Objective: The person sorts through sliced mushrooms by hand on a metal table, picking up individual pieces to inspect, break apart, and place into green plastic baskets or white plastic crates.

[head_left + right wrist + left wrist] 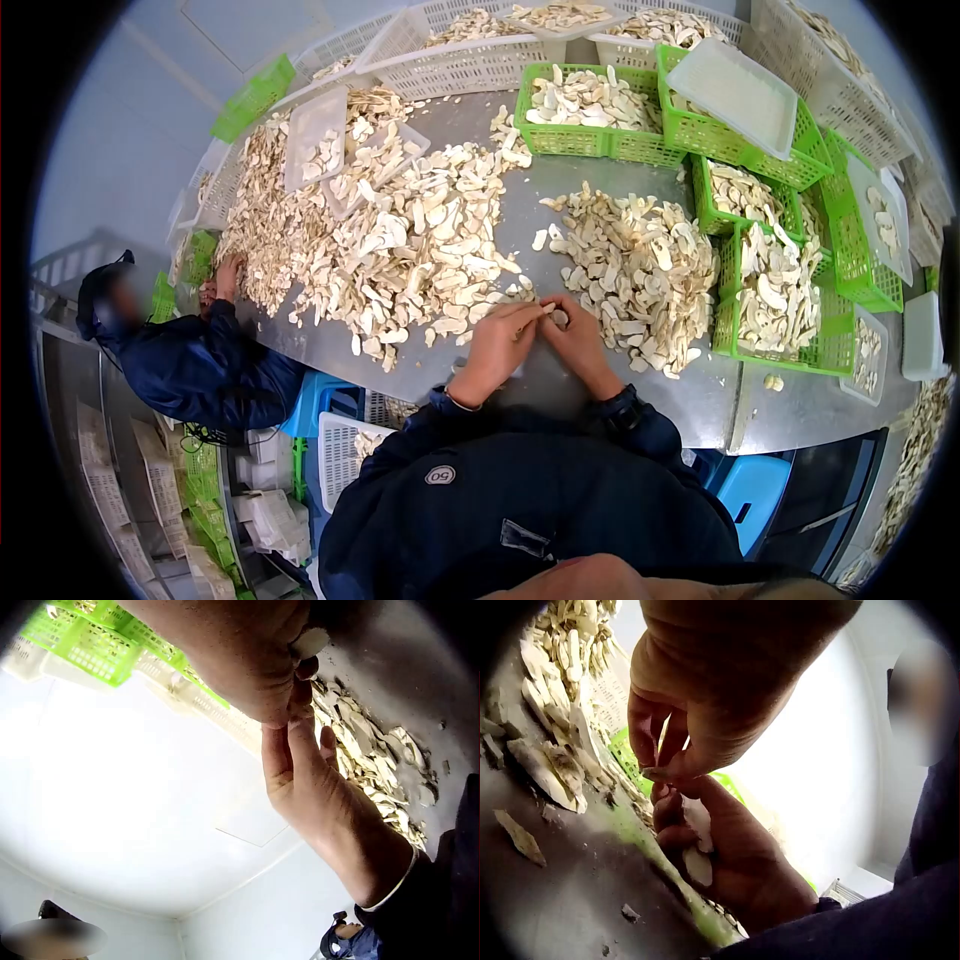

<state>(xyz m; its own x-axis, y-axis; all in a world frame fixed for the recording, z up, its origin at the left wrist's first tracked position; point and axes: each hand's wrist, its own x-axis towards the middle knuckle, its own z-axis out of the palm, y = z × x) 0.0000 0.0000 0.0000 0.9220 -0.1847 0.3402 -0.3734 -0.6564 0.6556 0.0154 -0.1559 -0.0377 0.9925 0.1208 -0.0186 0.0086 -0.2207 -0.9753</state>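
Both hands meet over the front edge of the metal table, between two heaps of pale dried mushroom slices. The left hand (497,348) brings thumb and fingers together on a small mushroom slice (548,308) at the right hand's fingertips; most of that slice is hidden. The right hand (577,343) curls its fingers round more slices (697,825), which show against its palm in the left wrist view. In the right wrist view, a slice end (310,643) sticks out of the right hand. A large heap (420,240) lies to the left, a smaller heap (640,270) to the right.
Green baskets (625,148) with slices stand at the back and right of the metal table (690,405). White crates (460,72) line the far edge. Another person (210,365) works at the left end. A blue stool (752,500) stands below the front edge.
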